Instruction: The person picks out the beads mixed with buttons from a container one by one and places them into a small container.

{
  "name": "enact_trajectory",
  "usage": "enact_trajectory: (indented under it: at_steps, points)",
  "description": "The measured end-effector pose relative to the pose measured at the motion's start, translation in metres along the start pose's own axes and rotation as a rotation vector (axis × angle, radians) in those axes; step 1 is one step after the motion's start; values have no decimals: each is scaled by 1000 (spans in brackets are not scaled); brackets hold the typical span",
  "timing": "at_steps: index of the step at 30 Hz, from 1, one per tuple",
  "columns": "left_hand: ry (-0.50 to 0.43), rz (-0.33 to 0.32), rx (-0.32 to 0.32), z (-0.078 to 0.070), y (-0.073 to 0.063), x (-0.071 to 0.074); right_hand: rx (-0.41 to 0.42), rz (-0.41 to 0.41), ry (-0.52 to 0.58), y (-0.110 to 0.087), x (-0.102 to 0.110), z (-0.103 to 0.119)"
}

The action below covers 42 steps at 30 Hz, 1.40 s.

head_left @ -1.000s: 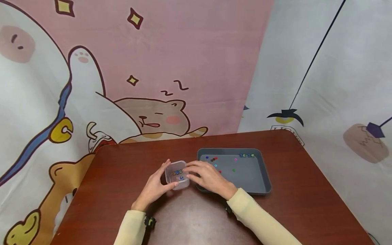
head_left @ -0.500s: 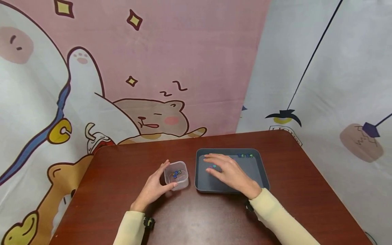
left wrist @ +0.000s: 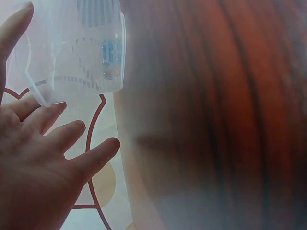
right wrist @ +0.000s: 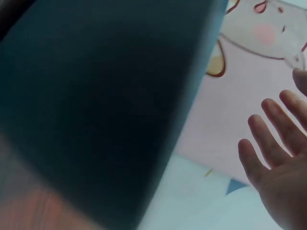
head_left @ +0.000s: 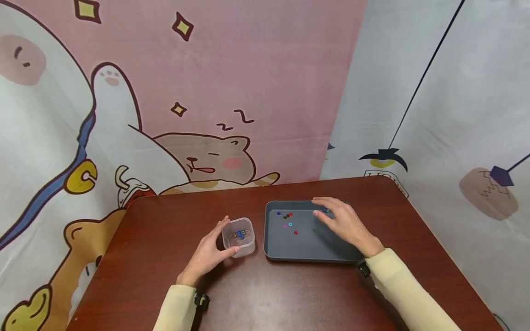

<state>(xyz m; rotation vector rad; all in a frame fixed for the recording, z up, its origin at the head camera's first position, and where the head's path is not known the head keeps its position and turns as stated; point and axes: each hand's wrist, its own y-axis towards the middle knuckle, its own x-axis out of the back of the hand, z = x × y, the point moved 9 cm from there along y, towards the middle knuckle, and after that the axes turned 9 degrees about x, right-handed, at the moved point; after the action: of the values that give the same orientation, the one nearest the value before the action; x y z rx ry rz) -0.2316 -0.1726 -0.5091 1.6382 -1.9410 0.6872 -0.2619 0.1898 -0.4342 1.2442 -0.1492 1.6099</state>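
Note:
My left hand (head_left: 207, 257) holds a small clear plastic box (head_left: 247, 250) on the table, thumb at its near side and fingers at its left. Several blue and brownish glass marbles (head_left: 239, 234) lie inside it; the left wrist view shows them through the wall of the box. My right hand (head_left: 348, 225) hovers over the right part of a grey tray (head_left: 290, 255), fingers apart and nothing seen in them. Near its fingertips are more marbles (head_left: 326, 210) along the tray's far edge, partly hidden by the hand. The right wrist view shows the right hand with fingers spread.
Small coloured pieces lie scattered in the tray, among them a red one (head_left: 296, 232), a pink ring (head_left: 285, 226), a light-blue ring (head_left: 290, 224) and a green one (head_left: 315, 230). The brown table (head_left: 256, 294) meets a cartoon-printed cloth (head_left: 269, 92) behind.
My right hand has moved from the clear box rightward across the tray to its far right marbles. The marbles in the box have shifted together. The left hand stays in place.

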Motion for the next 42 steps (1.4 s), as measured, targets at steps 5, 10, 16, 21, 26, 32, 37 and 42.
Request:
enact_trajectory:
  at_steps: [5, 10, 16, 21, 26, 32, 37, 42]
  points:
    - [2, -1, -2, 0, 0, 0, -49, 13, 7, -6, 1, -22]
    - [2, -1, 2, 0, 0, 1, -85, 39, 7, -8, -6, -35]
    - [5, 1, 2, 1, 0, -1, -149, 112, -9, -10, -21, -51]
    - [2, 3, 3, 0, 0, -2, -164, 137, -23, -12, -25, -58]
    - [-1, -5, -4, -2, 1, 0, -156, 145, -41, -13, -26, -62]
    - [5, -5, -3, -3, 1, 0, -157, 160, -55, -15, -29, -67]
    - [2, -2, 2, -1, 1, 0, -160, 163, -67, -16, -31, -71]
    - [-1, 0, 2, -1, 2, 0, -170, 172, -82, -16, -34, -73]
